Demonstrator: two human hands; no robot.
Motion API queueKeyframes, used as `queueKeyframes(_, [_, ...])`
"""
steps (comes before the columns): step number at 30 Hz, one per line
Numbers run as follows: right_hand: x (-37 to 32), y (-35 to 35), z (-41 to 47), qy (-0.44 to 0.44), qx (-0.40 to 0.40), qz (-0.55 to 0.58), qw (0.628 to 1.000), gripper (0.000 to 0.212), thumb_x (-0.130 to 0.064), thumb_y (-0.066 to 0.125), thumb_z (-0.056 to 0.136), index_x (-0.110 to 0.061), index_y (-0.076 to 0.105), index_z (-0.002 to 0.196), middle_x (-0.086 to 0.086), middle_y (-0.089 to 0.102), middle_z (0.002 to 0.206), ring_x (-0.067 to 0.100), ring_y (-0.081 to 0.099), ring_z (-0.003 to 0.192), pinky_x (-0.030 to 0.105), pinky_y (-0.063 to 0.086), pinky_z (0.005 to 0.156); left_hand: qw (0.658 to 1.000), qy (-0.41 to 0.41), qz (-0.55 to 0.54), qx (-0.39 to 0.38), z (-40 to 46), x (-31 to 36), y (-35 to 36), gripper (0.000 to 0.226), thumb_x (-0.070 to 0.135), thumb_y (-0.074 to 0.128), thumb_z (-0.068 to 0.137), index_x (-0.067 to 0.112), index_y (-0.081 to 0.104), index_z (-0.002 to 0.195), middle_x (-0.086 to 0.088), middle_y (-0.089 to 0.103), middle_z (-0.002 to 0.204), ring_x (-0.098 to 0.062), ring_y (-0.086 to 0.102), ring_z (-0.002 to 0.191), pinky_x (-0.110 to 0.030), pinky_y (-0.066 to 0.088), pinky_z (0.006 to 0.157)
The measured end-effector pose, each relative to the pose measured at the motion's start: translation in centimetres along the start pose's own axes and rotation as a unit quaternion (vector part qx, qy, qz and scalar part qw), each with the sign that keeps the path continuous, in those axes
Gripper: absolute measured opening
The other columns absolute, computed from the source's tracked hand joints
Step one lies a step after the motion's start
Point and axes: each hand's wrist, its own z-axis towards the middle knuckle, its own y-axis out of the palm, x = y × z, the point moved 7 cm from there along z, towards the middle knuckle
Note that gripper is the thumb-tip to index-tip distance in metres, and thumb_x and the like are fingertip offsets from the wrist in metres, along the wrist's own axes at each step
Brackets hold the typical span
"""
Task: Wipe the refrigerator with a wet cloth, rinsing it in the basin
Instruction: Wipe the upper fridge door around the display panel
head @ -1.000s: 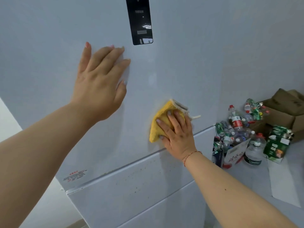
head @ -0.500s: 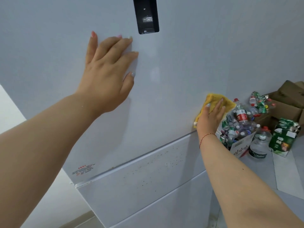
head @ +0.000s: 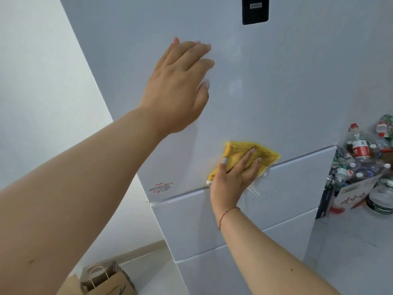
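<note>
The pale grey refrigerator [head: 287, 86] fills the middle of the head view, with a black panel [head: 255, 10] at the top and drawer fronts below. My left hand [head: 180, 88] rests flat on the upper door, fingers straight. My right hand [head: 234, 175] presses a yellow cloth [head: 263, 155] against the door's lower edge, just above the seam to the first drawer, fingers spread over it. A red-print sticker [head: 161, 187] sits left of the cloth. No basin is in view.
A pile of plastic bottles and a carton box [head: 361, 167] stands on the floor right of the refrigerator. A brown paper bag [head: 106, 279] lies at the bottom left by the white wall [head: 42, 81].
My right hand slid the cloth from the door's right edge back leftward along the seam. The view shifted right. My left hand stays flat on the door.
</note>
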Motion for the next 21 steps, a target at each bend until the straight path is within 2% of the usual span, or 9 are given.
queueKeyframes(4, [-1.6, 3.1, -6.3, -0.071, -0.031, -0.045, 0.996, 0.066, -0.042, 0.033, 0.094, -0.016, 0.014, 0.152, 0.017, 0.010, 0.156, 0.029, 0.004, 0.144, 0.042, 0.010, 0.116, 1.000, -0.006, 0.012, 0.004, -1.5, -1.2, -1.6, 0.037, 0.017, 0.044, 0.088, -0.001, 0.064, 0.114, -0.016, 0.058, 0.131, -0.035, 0.048, 0.128, -0.052, 0.027, 0.114])
queueKeyframes(9, [-3.2, 5.4, -11.7, -0.132, -0.040, -0.066, 0.988, 0.050, -0.026, 0.037, 0.096, -0.017, 0.034, 0.145, 0.012, 0.025, 0.149, 0.032, 0.023, 0.139, 0.043, 0.024, 0.110, 1.000, -0.017, 0.027, -0.002, -3.3, -2.4, -3.1, 0.037, 0.016, 0.044, 0.088, 0.000, 0.064, 0.115, -0.016, 0.058, 0.131, -0.034, 0.048, 0.128, -0.052, 0.031, 0.112])
queueKeyframes(12, [-3.7, 6.1, -13.3, -0.117, -0.032, -0.044, 0.992, 0.045, -0.019, 0.044, 0.094, -0.018, 0.043, 0.139, 0.010, 0.030, 0.146, 0.030, 0.027, 0.137, 0.039, 0.025, 0.110, 0.999, -0.022, 0.038, -0.001, -4.3, -3.1, -4.0, 0.035, 0.015, 0.046, 0.089, 0.001, 0.064, 0.115, -0.016, 0.058, 0.131, -0.033, 0.048, 0.127, -0.049, 0.030, 0.113])
queueKeyframes(14, [-4.2, 6.7, -15.1, -0.129, -0.047, -0.029, 0.990, 0.047, -0.008, 0.058, 0.089, -0.018, 0.050, 0.135, 0.007, 0.031, 0.146, 0.028, 0.028, 0.137, 0.031, 0.022, 0.112, 0.999, -0.028, 0.042, 0.000, -4.9, -3.5, -4.5, 0.034, 0.015, 0.047, 0.089, 0.001, 0.064, 0.115, -0.015, 0.058, 0.131, -0.033, 0.048, 0.127, -0.047, 0.028, 0.114])
queueKeyframes(16, [-5.1, 7.2, -17.5, -0.156, -0.094, -0.004, 0.983, 0.045, -0.008, 0.060, 0.088, -0.022, 0.052, 0.130, 0.002, 0.030, 0.148, 0.023, 0.026, 0.139, 0.029, 0.024, 0.112, 0.999, -0.033, 0.041, -0.002, -5.4, -3.7, -5.0, 0.034, 0.015, 0.047, 0.089, 0.001, 0.064, 0.115, -0.015, 0.058, 0.131, -0.032, 0.048, 0.127, -0.047, 0.029, 0.114])
queueKeyframes(18, [-6.0, 7.1, -19.2, -0.151, -0.171, 0.029, 0.973, 0.034, -0.025, 0.045, 0.095, -0.031, 0.051, 0.127, -0.009, 0.030, 0.149, 0.013, 0.024, 0.140, 0.029, 0.028, 0.111, 0.999, -0.038, 0.036, -0.008, -5.9, -3.8, -5.4, 0.034, 0.015, 0.047, 0.089, 0.002, 0.064, 0.116, -0.014, 0.058, 0.131, -0.032, 0.048, 0.127, -0.045, 0.033, 0.111])
queueKeyframes(19, [-6.3, 7.1, -19.8, -0.124, -0.232, 0.050, 0.964, 0.033, -0.031, 0.040, 0.096, -0.035, 0.051, 0.128, -0.015, 0.030, 0.148, 0.007, 0.025, 0.140, 0.025, 0.028, 0.112, 0.999, -0.043, 0.030, -0.010, -6.1, -3.9, -5.6, 0.034, 0.016, 0.047, 0.090, 0.002, 0.064, 0.116, -0.013, 0.059, 0.131, -0.031, 0.048, 0.127, -0.043, 0.036, 0.109])
queueKeyframes(21, [-7.4, 6.8, -20.4, -0.037, -0.369, 0.112, 0.922, 0.028, -0.031, 0.045, 0.097, -0.040, 0.053, 0.123, -0.019, 0.039, 0.142, 0.001, 0.037, 0.131, 0.020, 0.035, 0.110, 0.998, -0.060, 0.012, -0.013, -6.5, -4.1, -6.2, 0.035, 0.017, 0.047, 0.091, 0.003, 0.064, 0.118, -0.011, 0.059, 0.132, -0.029, 0.048, 0.128, -0.037, 0.039, 0.106])
